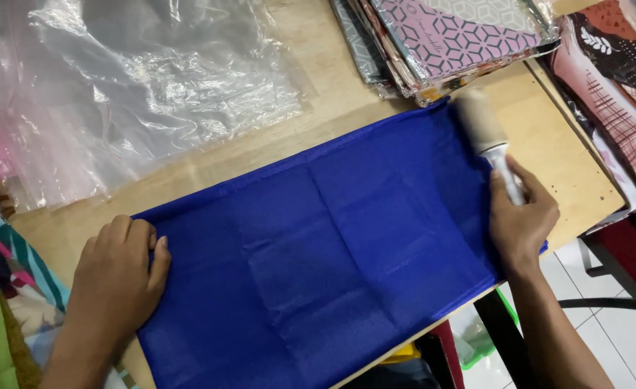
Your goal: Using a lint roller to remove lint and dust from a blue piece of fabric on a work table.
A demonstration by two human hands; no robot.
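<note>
The left hand (120, 277) lies flat, fingers together, pressing the near-left end of the blue cloth (325, 252) spread across the wooden table (332, 108). The right hand (521, 220) is closed around a lint roller (487, 140) — its head rests on the cloth's far-right corner. Beyond lie clear plastic bags (138, 79) and stacked packaged fabrics (447, 39).

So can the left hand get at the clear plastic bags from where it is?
Probably yes: the left hand rests flat on the blue cloth, holding nothing, and only bare wooden table lies between it and the clear plastic bags.
</note>
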